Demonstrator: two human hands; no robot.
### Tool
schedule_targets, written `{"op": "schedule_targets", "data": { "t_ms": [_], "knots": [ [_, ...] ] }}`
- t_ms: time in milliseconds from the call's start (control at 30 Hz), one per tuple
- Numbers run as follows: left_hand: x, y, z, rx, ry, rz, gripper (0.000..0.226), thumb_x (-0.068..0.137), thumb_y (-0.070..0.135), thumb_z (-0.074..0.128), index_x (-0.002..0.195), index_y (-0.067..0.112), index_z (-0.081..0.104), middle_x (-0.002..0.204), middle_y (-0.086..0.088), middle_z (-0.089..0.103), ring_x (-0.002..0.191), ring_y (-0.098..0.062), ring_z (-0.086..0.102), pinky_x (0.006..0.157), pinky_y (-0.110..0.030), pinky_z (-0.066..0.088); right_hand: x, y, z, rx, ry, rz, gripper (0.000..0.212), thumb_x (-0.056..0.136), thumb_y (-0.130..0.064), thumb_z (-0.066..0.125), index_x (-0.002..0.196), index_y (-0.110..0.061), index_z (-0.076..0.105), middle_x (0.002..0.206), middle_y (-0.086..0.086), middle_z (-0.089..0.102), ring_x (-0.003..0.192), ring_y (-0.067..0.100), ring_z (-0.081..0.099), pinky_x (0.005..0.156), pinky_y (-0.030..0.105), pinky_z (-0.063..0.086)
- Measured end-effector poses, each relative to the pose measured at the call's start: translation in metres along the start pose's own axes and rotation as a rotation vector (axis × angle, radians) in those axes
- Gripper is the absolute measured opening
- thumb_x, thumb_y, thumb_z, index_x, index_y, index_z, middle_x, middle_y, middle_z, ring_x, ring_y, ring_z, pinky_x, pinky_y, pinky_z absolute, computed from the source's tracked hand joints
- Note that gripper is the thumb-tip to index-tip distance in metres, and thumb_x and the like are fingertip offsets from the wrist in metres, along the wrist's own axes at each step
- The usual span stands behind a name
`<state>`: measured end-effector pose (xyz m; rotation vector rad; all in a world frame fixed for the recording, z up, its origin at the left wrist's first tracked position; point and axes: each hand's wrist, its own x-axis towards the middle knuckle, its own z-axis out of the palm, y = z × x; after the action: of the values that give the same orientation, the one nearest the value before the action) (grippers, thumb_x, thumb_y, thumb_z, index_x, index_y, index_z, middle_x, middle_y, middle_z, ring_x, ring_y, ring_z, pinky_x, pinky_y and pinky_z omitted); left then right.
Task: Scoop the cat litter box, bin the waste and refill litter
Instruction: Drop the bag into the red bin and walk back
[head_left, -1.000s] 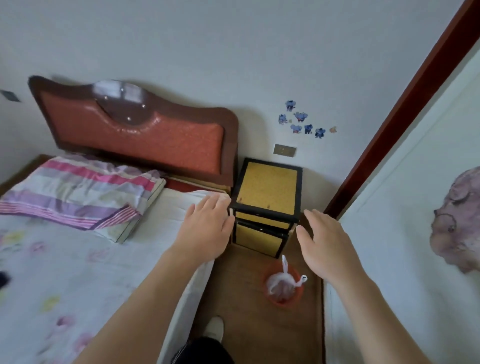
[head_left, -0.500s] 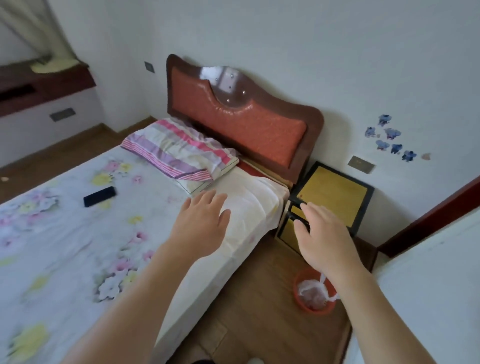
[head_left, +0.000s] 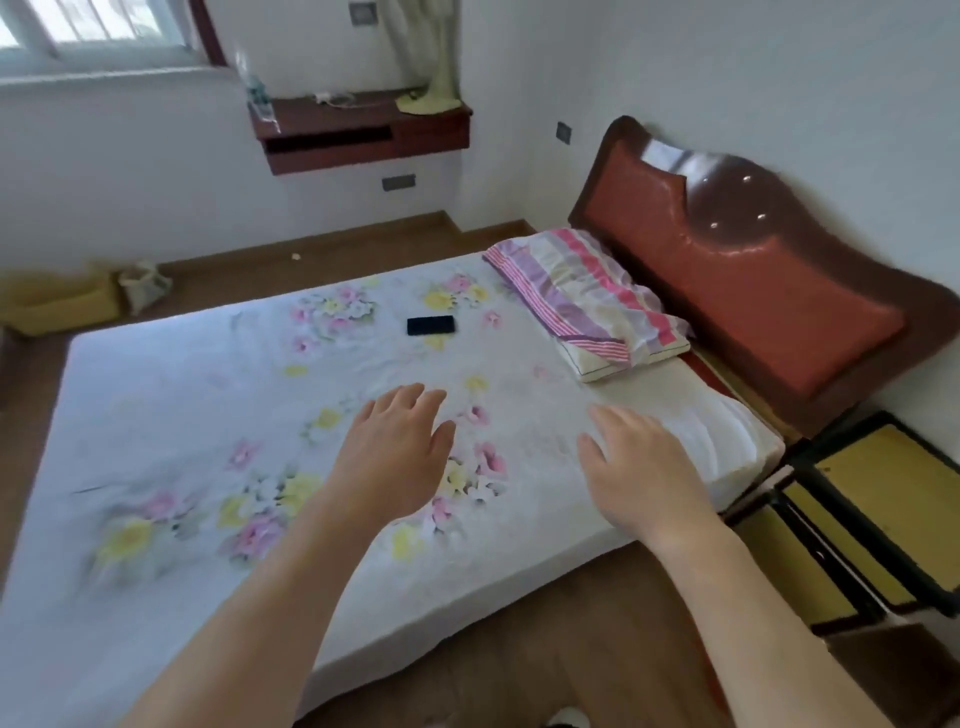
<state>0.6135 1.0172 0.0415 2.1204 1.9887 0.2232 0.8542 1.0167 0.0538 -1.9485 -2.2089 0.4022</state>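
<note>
Both of my hands are held out in front of me over the bed, empty, with fingers spread. My left hand (head_left: 397, 457) hovers above the floral sheet near the middle of the bed (head_left: 208, 415). My right hand (head_left: 641, 467) is over the bed's near right corner. A yellow box (head_left: 57, 306) and a small pale sack (head_left: 143, 283) stand on the floor by the far wall at the left; what they hold is not visible. No litter box or scoop can be made out.
A black phone (head_left: 430, 325) lies on the sheet near a striped pillow (head_left: 587, 301). A red headboard (head_left: 737, 270) is at the right, a yellow-and-black nightstand (head_left: 878, 525) beside it. A wall shelf (head_left: 358, 132) hangs under the window. Wooden floor surrounds the bed.
The view has swung left, from the nightstand and the orange bin with its bag to the whole bed and far wall. The bin has left the view. Both hands stay open and empty.
</note>
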Motion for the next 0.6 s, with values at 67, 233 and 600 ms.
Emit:
{"op": "schedule_targets", "data": {
  "t_ms": [67, 233, 600],
  "knots": [
    [-0.014, -0.03, -0.007, 0.004, 0.017, -0.063, 0.05, 0.104, 0.042, 0.032, 0.15, 0.023, 0.035, 0.156, 0.0, 0.036, 0.144, -0.023, 0.029, 0.117, -0.037, 0.022, 0.007, -0.029, 0.01, 0.009, -0.033, -0.078, 0.048, 0.103, -0.038, 0.033, 0.146, -0.019, 0.041, 0.15, -0.002, 0.044, 0.138, 0.017, 0.038, 0.115, 0.034, 0.029],
    [-0.047, -0.085, -0.021, -0.004, 0.088, -0.207, 0.048, 0.104, 0.038, 0.034, 0.147, 0.019, 0.04, 0.153, -0.004, 0.041, 0.143, -0.025, 0.032, 0.115, -0.038, 0.026, 0.028, -0.09, 0.035, -0.009, -0.024, -0.245, 0.027, 0.1, -0.032, 0.038, 0.113, -0.018, 0.058, 0.112, -0.002, 0.061, 0.111, 0.022, 0.054, 0.098, 0.037, 0.042],
    [-0.14, -0.156, -0.049, 0.015, 0.24, -0.655, 0.047, 0.102, 0.038, 0.029, 0.141, 0.019, 0.048, 0.143, -0.001, 0.05, 0.132, -0.022, 0.043, 0.11, -0.036, 0.03, 0.058, -0.23, 0.072, -0.044, -0.157, -0.741, 0.038, 0.102, -0.032, 0.038, 0.13, -0.015, 0.055, 0.133, 0.002, 0.057, 0.126, 0.021, 0.047, 0.107, 0.034, 0.031]
  ]
}}
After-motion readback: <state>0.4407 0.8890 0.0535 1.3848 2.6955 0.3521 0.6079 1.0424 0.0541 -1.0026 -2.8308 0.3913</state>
